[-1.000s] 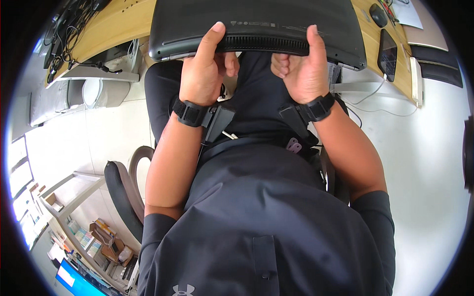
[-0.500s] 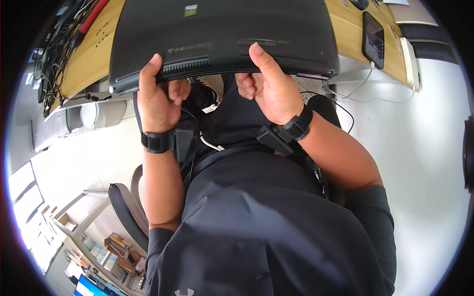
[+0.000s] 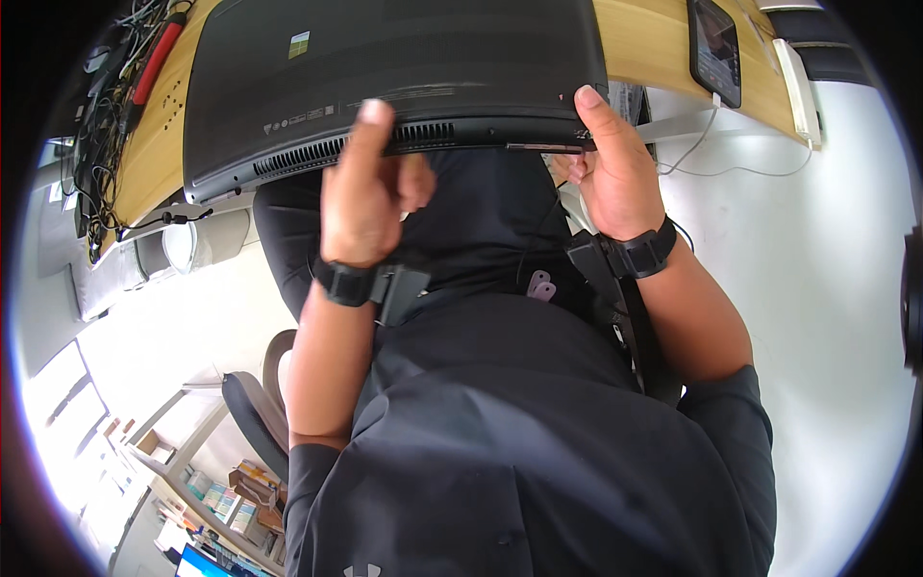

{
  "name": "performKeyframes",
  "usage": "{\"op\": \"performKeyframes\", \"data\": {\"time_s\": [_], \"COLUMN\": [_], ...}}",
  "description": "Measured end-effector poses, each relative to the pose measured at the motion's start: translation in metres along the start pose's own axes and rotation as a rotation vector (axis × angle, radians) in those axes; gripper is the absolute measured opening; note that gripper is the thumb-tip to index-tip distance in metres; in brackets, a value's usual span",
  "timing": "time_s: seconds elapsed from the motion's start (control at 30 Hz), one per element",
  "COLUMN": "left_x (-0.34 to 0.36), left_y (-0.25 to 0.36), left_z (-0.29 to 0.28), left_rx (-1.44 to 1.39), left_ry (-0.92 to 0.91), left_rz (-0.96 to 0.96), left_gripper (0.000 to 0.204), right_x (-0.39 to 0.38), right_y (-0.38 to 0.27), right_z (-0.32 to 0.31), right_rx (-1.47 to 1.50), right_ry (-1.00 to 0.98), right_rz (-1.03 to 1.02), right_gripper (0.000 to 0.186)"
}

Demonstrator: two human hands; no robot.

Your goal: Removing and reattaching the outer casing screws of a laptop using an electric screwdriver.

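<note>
The black laptop (image 3: 433, 62) is stretching left to right over the tabletop's (image 3: 636, 40) near edge, past the fingers (image 3: 414, 181). The right hand (image 3: 620, 185) is pinching its right corner; I cannot tell the left hand's (image 3: 361, 204) hold.

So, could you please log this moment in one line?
Black laptop: underside up | left hand: blurred, thumb over vent | right hand: at laptop's near-right corner, thumb on top | phone: cabled, on wooden desk
</note>
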State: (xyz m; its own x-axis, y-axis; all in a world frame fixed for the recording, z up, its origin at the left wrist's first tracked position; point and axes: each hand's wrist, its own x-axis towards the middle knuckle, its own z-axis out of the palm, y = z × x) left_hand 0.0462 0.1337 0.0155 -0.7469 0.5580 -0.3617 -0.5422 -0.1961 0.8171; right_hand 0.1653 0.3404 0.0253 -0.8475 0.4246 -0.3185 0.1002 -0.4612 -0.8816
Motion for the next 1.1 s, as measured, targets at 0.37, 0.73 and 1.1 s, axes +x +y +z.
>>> {"op": "performKeyframes", "data": {"time_s": [0.37,0.73,1.1], "left_x": [-0.007,-0.019,-0.014], "left_y": [-0.017,-0.023,0.027], "left_z": [0.026,-0.014,-0.081], "left_rx": [-0.106,-0.08,-0.12], "left_ry": [-0.237,-0.312,0.254], "left_rz": [0.095,0.045,0.221], "left_gripper": [0.041,0.06,0.056], "right_x": [0.0,0.007,-0.002], "right_y": [0.002,0.009,0.014], "right_z": [-0.011,-0.002,0.0], "right_rx": [-0.007,-0.062,-0.034], "right_ry": [-0.209,-0.173,-0.226], "right_rz": [0.093,0.015,0.004], "right_gripper": [0.044,0.051,0.06]}}
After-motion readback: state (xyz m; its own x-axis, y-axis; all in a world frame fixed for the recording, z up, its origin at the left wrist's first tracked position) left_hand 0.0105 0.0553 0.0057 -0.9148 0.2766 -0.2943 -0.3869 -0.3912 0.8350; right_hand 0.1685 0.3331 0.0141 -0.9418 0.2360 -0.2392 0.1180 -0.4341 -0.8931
